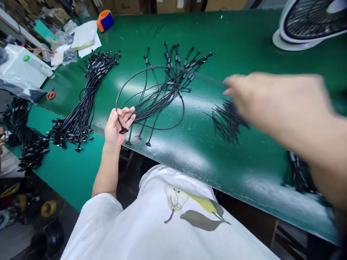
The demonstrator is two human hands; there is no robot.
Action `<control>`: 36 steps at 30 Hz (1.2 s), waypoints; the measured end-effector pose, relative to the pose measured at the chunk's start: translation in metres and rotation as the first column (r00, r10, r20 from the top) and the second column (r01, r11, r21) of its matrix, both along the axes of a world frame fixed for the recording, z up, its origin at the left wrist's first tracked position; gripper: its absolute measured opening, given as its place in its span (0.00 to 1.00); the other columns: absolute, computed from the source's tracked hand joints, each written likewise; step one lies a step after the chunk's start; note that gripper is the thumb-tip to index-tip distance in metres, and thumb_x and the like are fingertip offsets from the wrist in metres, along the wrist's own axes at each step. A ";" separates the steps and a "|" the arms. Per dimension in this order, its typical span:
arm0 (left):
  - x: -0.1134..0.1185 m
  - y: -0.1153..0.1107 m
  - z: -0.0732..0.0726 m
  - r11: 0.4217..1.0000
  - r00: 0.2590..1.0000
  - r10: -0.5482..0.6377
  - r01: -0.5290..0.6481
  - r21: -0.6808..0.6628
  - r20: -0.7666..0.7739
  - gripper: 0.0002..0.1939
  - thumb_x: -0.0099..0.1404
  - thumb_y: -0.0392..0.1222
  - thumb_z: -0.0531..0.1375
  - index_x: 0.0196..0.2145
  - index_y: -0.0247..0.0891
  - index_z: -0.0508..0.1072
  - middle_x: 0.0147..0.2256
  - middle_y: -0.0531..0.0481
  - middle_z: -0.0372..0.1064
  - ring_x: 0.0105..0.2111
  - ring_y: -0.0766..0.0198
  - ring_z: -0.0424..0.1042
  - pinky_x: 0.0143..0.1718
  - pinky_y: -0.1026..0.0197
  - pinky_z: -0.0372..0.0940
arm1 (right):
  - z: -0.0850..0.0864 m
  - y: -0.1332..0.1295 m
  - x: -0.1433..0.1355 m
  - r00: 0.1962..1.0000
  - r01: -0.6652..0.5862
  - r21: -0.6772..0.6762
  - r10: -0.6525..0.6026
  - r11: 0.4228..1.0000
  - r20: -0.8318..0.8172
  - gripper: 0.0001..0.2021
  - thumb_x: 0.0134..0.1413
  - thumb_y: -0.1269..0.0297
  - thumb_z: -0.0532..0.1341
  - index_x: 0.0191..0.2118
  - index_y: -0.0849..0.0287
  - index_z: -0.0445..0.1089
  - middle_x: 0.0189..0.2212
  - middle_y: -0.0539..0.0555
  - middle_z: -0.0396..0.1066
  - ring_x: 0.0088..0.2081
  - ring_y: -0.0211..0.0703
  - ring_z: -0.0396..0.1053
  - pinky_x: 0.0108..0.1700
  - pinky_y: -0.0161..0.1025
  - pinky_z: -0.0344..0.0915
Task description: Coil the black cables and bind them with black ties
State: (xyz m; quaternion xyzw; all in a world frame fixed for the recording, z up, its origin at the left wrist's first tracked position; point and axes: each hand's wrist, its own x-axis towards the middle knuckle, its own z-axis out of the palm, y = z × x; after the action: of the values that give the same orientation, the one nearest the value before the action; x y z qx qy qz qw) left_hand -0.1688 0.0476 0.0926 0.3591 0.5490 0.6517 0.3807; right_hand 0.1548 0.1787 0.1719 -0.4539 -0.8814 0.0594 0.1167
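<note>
Near the table's front edge, my left hand (118, 124) holds a black cable (123, 85) close to its connector end, with the other fingers spread. The cable arcs up and to the right toward my right hand (244, 88), which is smeared by motion, its fingertips pinched on the far part of the cable. Between the hands lies a loose group of black cables (159, 99) with connectors at both ends. Below and left of my right hand is a pile of short black ties (229, 121).
A bundle of cables (88, 95) lies left on the green table (200, 155), with another bundle (27, 135) beyond. Papers (85, 36), an orange and blue roll (105, 20) and orange-handled scissors (50, 95) sit at left. A white fan (311, 21) stands back right.
</note>
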 end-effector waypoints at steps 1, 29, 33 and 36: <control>0.013 0.005 -0.002 0.999 0.997 -0.040 0.041 0.014 -0.066 0.13 0.68 0.52 0.55 0.31 0.41 0.62 0.44 0.47 0.73 0.53 0.57 0.72 0.54 0.51 0.66 | -0.008 -0.018 -0.005 0.989 -0.046 -0.017 0.048 0.999 0.141 0.10 0.64 0.61 0.52 0.37 0.54 0.70 0.33 0.62 0.72 0.33 0.48 0.69 0.28 0.40 0.47; 0.093 0.032 -0.006 0.952 0.861 -0.254 0.303 -0.043 0.441 0.12 0.71 0.43 0.57 0.38 0.31 0.75 0.19 0.58 0.63 0.18 0.77 0.65 0.27 0.74 0.67 | -0.098 -0.057 0.050 0.996 -0.076 -0.185 0.066 0.980 -0.060 0.15 0.65 0.63 0.49 0.38 0.60 0.73 0.33 0.59 0.74 0.32 0.44 0.70 0.30 0.38 0.55; 0.127 0.032 -0.020 0.922 0.908 -0.359 0.380 -0.067 0.217 0.14 0.65 0.49 0.62 0.36 0.32 0.75 0.26 0.51 0.73 0.26 0.70 0.73 0.34 0.67 0.71 | -0.072 -0.083 0.010 0.835 -0.547 -0.244 0.543 0.801 -0.091 0.12 0.66 0.65 0.51 0.40 0.59 0.72 0.34 0.54 0.75 0.32 0.40 0.71 0.30 0.36 0.55; 0.108 0.033 -0.010 0.931 0.847 -0.305 0.362 -0.052 0.436 0.11 0.69 0.43 0.59 0.34 0.31 0.72 0.17 0.60 0.61 0.15 0.78 0.61 0.21 0.75 0.63 | -0.060 -0.066 0.023 0.888 -0.448 -0.164 0.415 0.879 -0.197 0.13 0.66 0.66 0.50 0.44 0.59 0.72 0.40 0.54 0.76 0.39 0.41 0.72 0.35 0.36 0.60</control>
State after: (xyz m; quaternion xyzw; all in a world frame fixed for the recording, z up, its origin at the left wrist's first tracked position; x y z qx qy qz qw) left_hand -0.0611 0.0810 0.0824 0.2742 0.4249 0.5994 0.6204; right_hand 0.1776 0.1131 0.1120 -0.2490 -0.9376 0.2100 0.1216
